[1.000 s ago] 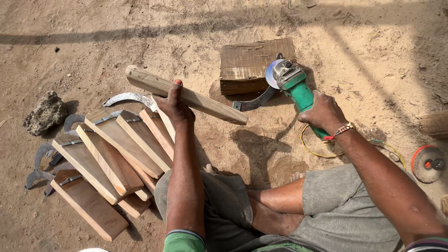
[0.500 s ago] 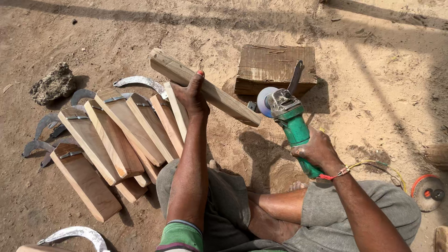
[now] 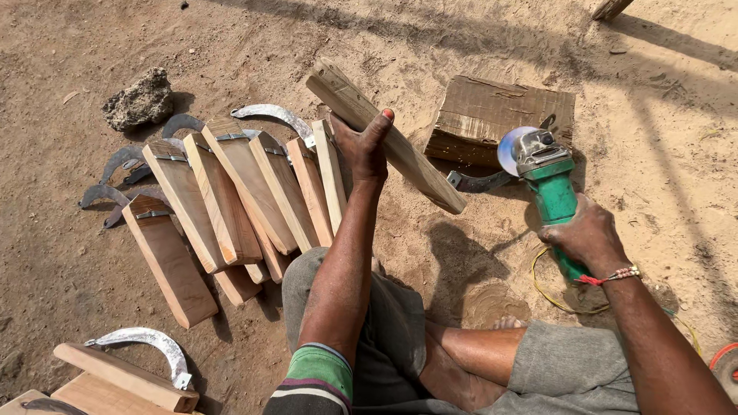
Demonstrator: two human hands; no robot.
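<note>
wooden handle blank held up to the grinder

the wooden blank [image 3: 388, 138] sits tilted above the sandy ground [image 3: 661, 192], clamped in the left hand [image 3: 361, 146] near its middle, with the far end rising up and away from the grip. the right hand [image 3: 588, 234] is wrapped tight on the green angle grinder [image 3: 547, 180], whose disc is just beside the blank's lower end (not touching, as far as i can tell). a firm hold with fingers well back from the disc looks wise. left of the grip lie finished wooden handles [image 3: 231, 192] with curved sickle blades [image 3: 269, 115]; beyond the disc, a wooden block [image 3: 500, 115].
</note>
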